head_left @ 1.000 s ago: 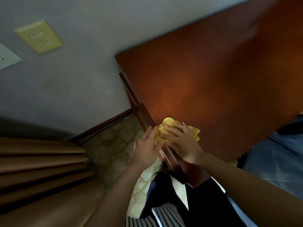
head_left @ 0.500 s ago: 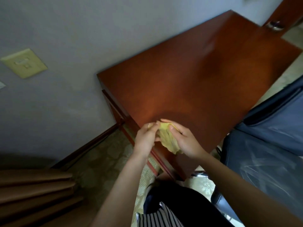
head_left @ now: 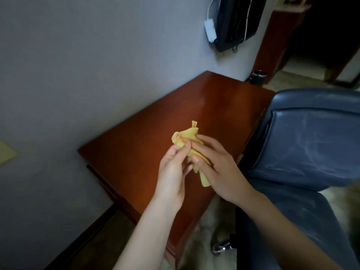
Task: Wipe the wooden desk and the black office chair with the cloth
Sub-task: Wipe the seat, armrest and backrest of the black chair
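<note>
Head view: I see both hands meet on the yellow cloth (head_left: 188,142), held in the air above the worktop (head_left: 148,152). Left hand (head_left: 172,172) pinches its upper bunch; right hand (head_left: 218,168) pinches the lower folds. The cloth is crumpled, its long axis running away from me. Bare worktop lies directly beneath the grip, the black office chair (head_left: 303,137) off to its right, nearer the right hand.
</note>
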The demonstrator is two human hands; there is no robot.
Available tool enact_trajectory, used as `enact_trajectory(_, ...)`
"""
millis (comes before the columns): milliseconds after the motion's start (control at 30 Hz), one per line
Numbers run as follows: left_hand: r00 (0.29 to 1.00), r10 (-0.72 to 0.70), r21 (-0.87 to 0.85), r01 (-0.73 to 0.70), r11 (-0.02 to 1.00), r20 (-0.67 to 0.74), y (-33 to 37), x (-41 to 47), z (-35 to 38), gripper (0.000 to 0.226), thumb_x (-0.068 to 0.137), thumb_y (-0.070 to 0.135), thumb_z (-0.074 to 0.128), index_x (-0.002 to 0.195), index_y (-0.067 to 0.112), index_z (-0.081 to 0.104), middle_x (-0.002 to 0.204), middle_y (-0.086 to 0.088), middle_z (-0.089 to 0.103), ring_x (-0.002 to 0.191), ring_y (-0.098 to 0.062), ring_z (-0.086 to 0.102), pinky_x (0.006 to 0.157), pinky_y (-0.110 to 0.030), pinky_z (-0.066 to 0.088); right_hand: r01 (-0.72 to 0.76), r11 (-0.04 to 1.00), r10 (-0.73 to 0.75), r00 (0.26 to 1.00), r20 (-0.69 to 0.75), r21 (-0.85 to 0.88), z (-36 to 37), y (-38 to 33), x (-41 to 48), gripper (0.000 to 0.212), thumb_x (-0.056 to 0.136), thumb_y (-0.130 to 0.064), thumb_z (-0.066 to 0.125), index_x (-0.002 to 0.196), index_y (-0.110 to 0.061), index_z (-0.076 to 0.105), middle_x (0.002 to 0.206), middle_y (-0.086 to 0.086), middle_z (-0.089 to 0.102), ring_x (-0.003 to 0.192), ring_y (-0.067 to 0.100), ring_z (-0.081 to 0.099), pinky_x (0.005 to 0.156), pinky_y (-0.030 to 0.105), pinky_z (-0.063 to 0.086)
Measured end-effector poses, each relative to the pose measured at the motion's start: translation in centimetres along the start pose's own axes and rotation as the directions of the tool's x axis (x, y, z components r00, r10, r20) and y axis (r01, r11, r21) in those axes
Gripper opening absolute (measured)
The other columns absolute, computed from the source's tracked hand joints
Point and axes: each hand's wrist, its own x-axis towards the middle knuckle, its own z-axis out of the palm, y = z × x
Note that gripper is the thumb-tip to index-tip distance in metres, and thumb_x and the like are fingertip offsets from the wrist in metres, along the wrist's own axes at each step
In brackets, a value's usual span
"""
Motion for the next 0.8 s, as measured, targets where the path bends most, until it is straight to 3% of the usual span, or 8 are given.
enact_trajectory(133, 0.998, 0.063, 0.095, -0.066, 0.993, 0.03, -1.8, -2.2, 8.8, 0.027, 0.098, 0.024, 0.048, 0.115, 0.013, 0.064, 0.103, -0.003, 0.07, 0.098, -0.017, 0.066, 0.083, -0.03, 0.051, -0.016, 0.992, 0.007, 0.997, 0.071, 0.128, -9.3, 2.4, -5.5, 0.05, 0.093, -0.035, 0.054, 0.134, -0.055, 0.033, 0.147, -0.027, 0.026, 0.136, -0.01, 0.019, 0.107, 0.009, 0.019)
enact_trajectory(200, 0.996, 0.084, 0.142, -0.089, 0.986, 0.038, -2.9, -3.4, 12.8, 0.027, 0.099, 0.023, 0.044, 0.115, 0.015, 0.064, 0.104, -0.001, 0.072, 0.099, -0.016, 0.068, 0.08, -0.03, 0.054, -0.024, 0.961, 0.001, 0.997, 0.082, 0.275, -14.3, 4.1, -8.7, 0.048, 0.091, -0.036, 0.058, 0.134, -0.051, 0.042, 0.141, -0.031, 0.038, 0.131, -0.013, 0.029, 0.101, 0.003, 0.026)
enact_trajectory(267, 0.995, 0.095, 0.171, -0.1, 0.98, 0.035, -4.4, -4.9, 16.2, 0.027, 0.1, 0.024, 0.043, 0.115, 0.015, 0.064, 0.104, -0.001, 0.072, 0.097, -0.015, 0.068, 0.078, -0.03, 0.057, -0.049, 0.851, 0.067, 0.998, -0.017, 0.523, -18.6, 6.1, -11.6, 0.037, 0.091, -0.037, 0.056, 0.128, -0.034, 0.056, 0.131, -0.018, 0.057, 0.123, -0.002, 0.05, 0.096, 0.01, 0.041)
enact_trajectory(333, 0.995, 0.094, 0.188, -0.098, 0.977, 0.03, -6.3, -6.4, 19.1, 0.027, 0.1, 0.026, 0.045, 0.115, 0.016, 0.065, 0.105, 0.0, 0.072, 0.097, -0.016, 0.069, 0.079, -0.033, 0.056, -0.082, 0.434, 0.31, 0.948, -0.064, 0.897, -21.6, 8.2, -14.1, 0.027, 0.094, -0.027, 0.052, 0.118, -0.016, 0.06, 0.115, 0.0, 0.069, 0.108, 0.012, 0.064, 0.084, 0.02, 0.053)
enact_trajectory(400, 0.997, 0.076, 0.183, -0.077, 0.98, 0.013, -8.6, -8.1, 22.2, 0.028, 0.099, 0.03, 0.046, 0.116, 0.019, 0.065, 0.104, 0.002, 0.072, 0.093, -0.013, 0.069, 0.071, -0.028, 0.056, -0.04, 0.037, 0.549, 0.836, 0.013, 0.999, -24.1, 10.1, -16.8, 0.017, 0.092, -0.019, 0.055, 0.105, -0.011, 0.063, 0.094, 0.001, 0.074, 0.088, 0.011, 0.071, 0.068, 0.02, 0.057)
enact_trajectory(533, 1.0, -0.023, 0.159, 0.023, 0.987, 0.001, -12.3, -11.2, 26.2, 0.029, 0.099, 0.031, 0.046, 0.12, 0.019, 0.062, 0.106, 0.001, 0.072, 0.094, -0.014, 0.069, 0.071, -0.028, 0.056, 0.009, -0.341, 0.673, 0.7, 0.238, 0.94, -26.5, 11.9, -21.3, 0.011, 0.081, -0.012, 0.067, 0.091, -0.008, 0.07, 0.082, 0.001, 0.074, 0.057, 0.0, 0.065, 0.045, 0.013, 0.049)
enact_trajectory(700, 0.994, -0.107, 0.175, 0.103, 0.979, 0.014, -15.6, -13.4, 29.6, 0.03, 0.1, 0.026, 0.043, 0.119, 0.012, 0.063, 0.119, -0.015, 0.064, 0.106, -0.028, 0.057, 0.102, -0.045, 0.042, -0.01, -0.429, 0.672, 0.665, 0.326, 0.903, -28.2, 12.1, -25.7, 0.021, 0.068, -0.009, 0.071, 0.088, -0.004, 0.071, 0.08, 0.002, 0.074, 0.053, 0.002, 0.065, 0.04, 0.014, 0.046)
enact_trajectory(800, 0.985, -0.157, 0.183, 0.143, 0.973, 0.066, -17.0, -14.3, 30.4, 0.031, 0.1, 0.027, 0.043, 0.117, 0.013, 0.064, 0.119, -0.017, 0.061, 0.103, -0.027, 0.052, 0.106, -0.048, 0.037, -0.01, -0.457, 0.652, 0.676, 0.342, 0.889, -28.4, 12.3, -28.2, 0.023, 0.065, -0.009, 0.073, 0.087, -0.004, 0.071, 0.079, 0.001, 0.073, 0.059, 0.006, 0.068, 0.047, 0.018, 0.052)
